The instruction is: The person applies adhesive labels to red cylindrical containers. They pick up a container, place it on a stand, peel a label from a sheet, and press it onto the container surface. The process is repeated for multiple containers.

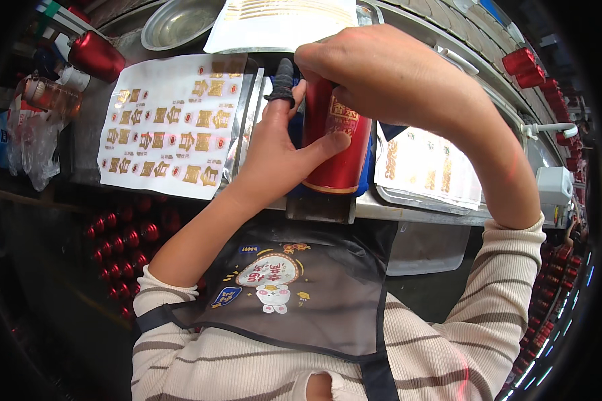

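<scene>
A glossy red bottle (338, 150) with gold print on its front stands at the middle of the bench, close to my body. My left hand (277, 147) holds it from the left, the thumb pressed on the front and the other fingers partly behind. A dark finger cover (284, 79) with a rolled edge sits on one of those fingers. My right hand (354, 67) is bent over the bottle's upper part, its fingers curled and closed. Whatever its fingertips pinch is hidden, as is the top of the bottle. Something blue (366, 167) shows behind and beneath the bottle.
Left lies a white sheet of gold and red decals (164, 127) on a tray. Another decal sheet (425, 167) lies right, and a white sheet with gold lines (281, 23) behind. A metal bowl (180, 27) and red cylinder (97, 57) stand back left. A white bottle (554, 186) stands right.
</scene>
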Demonstrator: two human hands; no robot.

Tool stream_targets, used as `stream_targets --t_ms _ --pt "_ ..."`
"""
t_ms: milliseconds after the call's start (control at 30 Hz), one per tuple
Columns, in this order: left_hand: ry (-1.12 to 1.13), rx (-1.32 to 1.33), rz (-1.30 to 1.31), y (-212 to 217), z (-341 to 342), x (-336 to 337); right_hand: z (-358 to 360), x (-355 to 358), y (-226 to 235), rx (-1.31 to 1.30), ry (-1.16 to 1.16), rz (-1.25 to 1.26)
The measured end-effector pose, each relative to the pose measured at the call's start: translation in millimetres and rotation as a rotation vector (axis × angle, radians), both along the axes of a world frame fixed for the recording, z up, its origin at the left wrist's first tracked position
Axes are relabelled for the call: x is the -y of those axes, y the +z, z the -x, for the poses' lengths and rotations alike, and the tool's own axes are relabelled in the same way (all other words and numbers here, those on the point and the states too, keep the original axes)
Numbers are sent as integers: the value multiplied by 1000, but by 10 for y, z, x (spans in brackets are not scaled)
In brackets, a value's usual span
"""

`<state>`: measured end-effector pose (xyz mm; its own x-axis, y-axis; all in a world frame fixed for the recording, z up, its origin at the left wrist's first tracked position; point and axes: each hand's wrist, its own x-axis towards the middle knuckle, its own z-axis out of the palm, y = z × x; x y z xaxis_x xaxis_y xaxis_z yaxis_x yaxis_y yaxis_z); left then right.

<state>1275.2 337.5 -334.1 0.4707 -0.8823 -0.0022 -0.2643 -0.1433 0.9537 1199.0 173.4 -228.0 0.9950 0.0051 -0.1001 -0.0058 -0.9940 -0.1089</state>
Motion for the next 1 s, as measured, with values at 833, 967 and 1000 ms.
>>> stream_targets --t_ms 833,967,1000 --pt "23 -526 184 -237 51 11 786 -493 -890 592 -931 -1158" --pt "23 -521 161 -233 36 14 804 -504 -924 622 -914 -1191" --pt "21 -497 140 -261 8 6 811 -511 -932 640 -904 -1205"
